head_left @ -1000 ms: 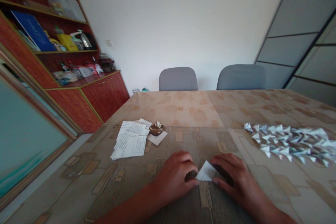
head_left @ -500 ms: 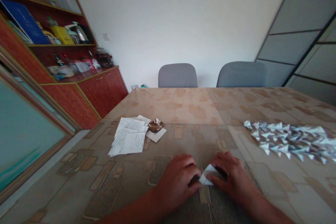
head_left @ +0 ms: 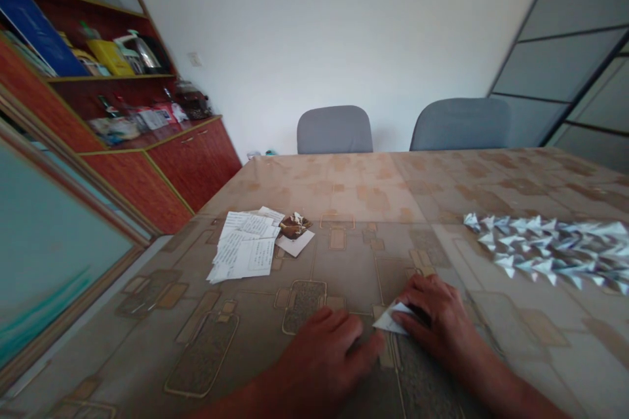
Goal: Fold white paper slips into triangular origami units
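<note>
A small white piece of paper (head_left: 392, 319), folded to a pointed triangle, is pinched between the thumb and fingers of my right hand (head_left: 437, 314) just over the table. Its point faces left. Beside it on the left is my left hand (head_left: 334, 347), slightly blurred, holding nothing. The left thumb stands away from the loosely curled fingers, apart from the paper. A spread stack of printed paper slips (head_left: 246, 249) lies farther off to the left, touching a brown and white picture piece (head_left: 295, 225). Rows of folded paper pieces (head_left: 545, 245) with pointed tips lie at the right.
A patterned cloth covers the table (head_left: 344, 183). Behind its far edge stand two grey chairs, a left chair (head_left: 335, 129) and a right chair (head_left: 460, 124). To the left is a reddish wooden cabinet (head_left: 191, 163) with shelves of bottles, a kettle and boxes.
My left hand has let go of the folded paper and drawn back toward me and slightly left. The right hand keeps its pinch on the paper. The camera view has shifted slightly.
</note>
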The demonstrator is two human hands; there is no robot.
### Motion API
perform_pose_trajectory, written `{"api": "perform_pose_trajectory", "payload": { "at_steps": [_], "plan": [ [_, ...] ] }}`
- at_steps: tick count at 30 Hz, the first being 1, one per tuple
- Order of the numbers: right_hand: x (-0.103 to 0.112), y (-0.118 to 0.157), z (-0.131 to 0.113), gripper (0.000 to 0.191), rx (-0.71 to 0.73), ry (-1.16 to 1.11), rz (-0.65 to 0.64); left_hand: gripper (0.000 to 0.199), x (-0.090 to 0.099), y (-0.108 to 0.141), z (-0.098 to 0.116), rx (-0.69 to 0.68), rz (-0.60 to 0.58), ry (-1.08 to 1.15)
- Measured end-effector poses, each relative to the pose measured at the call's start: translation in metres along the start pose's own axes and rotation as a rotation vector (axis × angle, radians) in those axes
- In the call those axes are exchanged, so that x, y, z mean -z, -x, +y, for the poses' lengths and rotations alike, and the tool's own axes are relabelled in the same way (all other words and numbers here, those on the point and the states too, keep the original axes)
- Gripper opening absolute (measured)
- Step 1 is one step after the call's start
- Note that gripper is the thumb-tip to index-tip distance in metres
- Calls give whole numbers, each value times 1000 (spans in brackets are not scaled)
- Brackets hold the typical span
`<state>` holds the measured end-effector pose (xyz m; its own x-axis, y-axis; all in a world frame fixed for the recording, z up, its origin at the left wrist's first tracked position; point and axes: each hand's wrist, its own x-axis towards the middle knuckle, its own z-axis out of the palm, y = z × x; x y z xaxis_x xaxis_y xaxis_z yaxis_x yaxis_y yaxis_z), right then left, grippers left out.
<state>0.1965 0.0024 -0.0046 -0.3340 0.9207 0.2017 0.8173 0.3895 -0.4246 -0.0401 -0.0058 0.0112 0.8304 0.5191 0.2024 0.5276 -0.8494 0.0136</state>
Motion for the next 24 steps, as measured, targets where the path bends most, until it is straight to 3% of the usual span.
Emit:
{"api": "perform_pose_trajectory", "payload": {
  "at_steps": [9,24],
  "plan": [
    [-3,2,2,10,6,37,3,45,-9,-3,3,24,-71,4],
    [-4,3,4,8,17,28,-6,54,-8,-5,3,46,-142,48]
  ]
}}
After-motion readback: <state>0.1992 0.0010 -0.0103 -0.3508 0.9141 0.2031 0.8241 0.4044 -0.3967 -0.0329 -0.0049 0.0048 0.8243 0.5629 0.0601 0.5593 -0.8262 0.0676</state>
